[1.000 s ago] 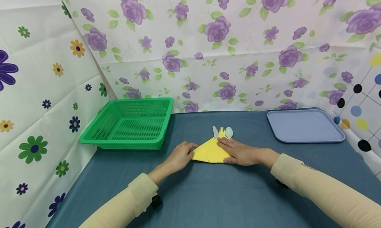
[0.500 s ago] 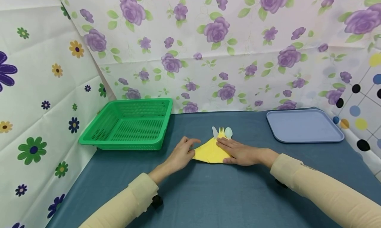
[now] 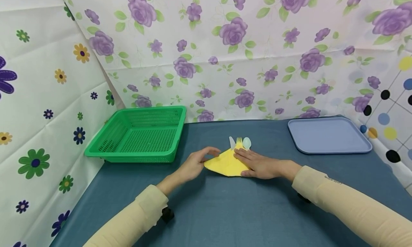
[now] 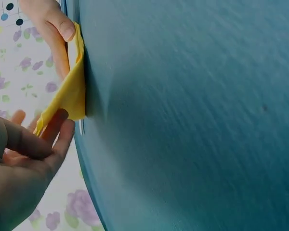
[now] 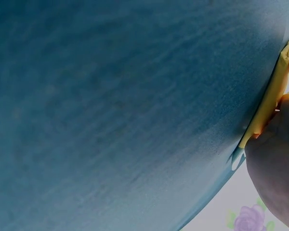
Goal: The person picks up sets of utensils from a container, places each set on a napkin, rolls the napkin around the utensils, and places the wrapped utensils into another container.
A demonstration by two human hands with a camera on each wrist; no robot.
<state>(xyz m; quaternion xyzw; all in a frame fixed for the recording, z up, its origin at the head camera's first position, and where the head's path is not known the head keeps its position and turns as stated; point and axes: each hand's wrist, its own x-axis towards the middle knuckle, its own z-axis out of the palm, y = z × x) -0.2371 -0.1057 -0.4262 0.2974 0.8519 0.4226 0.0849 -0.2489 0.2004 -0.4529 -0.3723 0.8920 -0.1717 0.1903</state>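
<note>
A folded yellow napkin (image 3: 225, 164) lies mid-table, its left corner lifted off the surface. My left hand (image 3: 194, 163) holds that raised corner; in the left wrist view the napkin's edge runs in between the fingers (image 4: 62, 137). My right hand (image 3: 260, 164) rests flat on the napkin's right part, fingers extended and pressing it down. From the far edge of the napkin stick out a pale knife (image 3: 232, 142), a yellow fork (image 3: 239, 141) and a pale green spoon (image 3: 246, 143), side by side. Their handles are hidden by the napkin and right hand.
A green plastic basket (image 3: 135, 154) with perforated sides stands at the back left. At the back right lies a blue-grey tray (image 3: 329, 136). Blue cloth covers the table (image 3: 244, 211); flowered sheets (image 3: 193, 35) hang behind and at the left.
My left hand has shifted its grip at the napkin's left corner, and that corner has risen slightly. The right hand and the cutlery have stayed in place.
</note>
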